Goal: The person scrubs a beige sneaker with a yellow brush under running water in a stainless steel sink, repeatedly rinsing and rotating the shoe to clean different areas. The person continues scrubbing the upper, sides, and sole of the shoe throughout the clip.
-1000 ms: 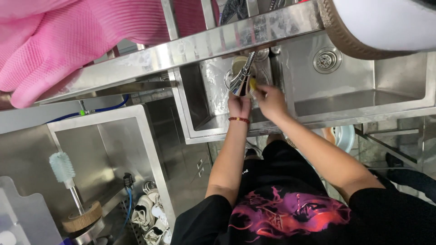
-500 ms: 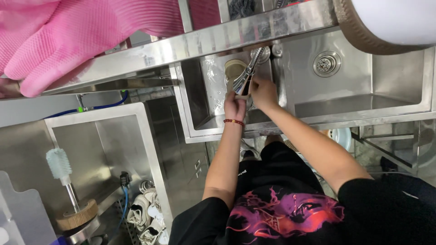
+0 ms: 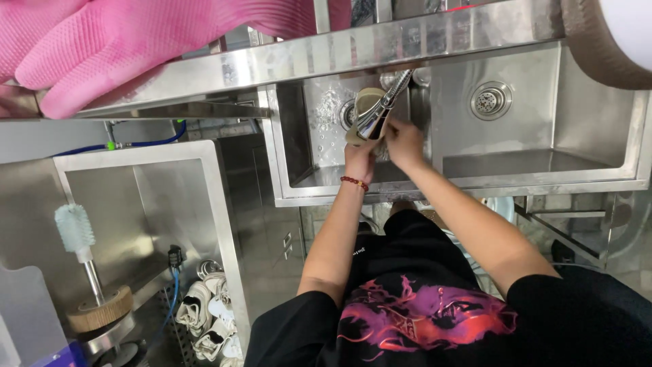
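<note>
— Both hands have shifted a little toward the left basin's drain since the earlier frame, and the cup [image 3: 365, 109] now sits right under the tap head [image 3: 388, 102].

— Where is the cup exactly?

— Over the left basin of the steel sink [image 3: 536, 178], close to that basin's drain, tilted, with the tap head across its front.

— Who holds it?

— The left hand [image 3: 358, 151], a red bead bracelet [image 3: 354, 183] on its wrist, grips it from below with fingers curled round it. The right hand [image 3: 402, 141] is beside it, fingers bent at the cup's side; whether they actually grasp it I cannot tell.

— And around that?

— The right basin has its own round drain [image 3: 490, 100]. A pink rubber glove [image 3: 102, 41] lies on the steel shelf [image 3: 407, 41] above the sink. At lower left a pale bottle brush [image 3: 76, 231] stands upright on a round wooden base [image 3: 100, 309], with white shoes [image 3: 207, 312] nearby.
</note>
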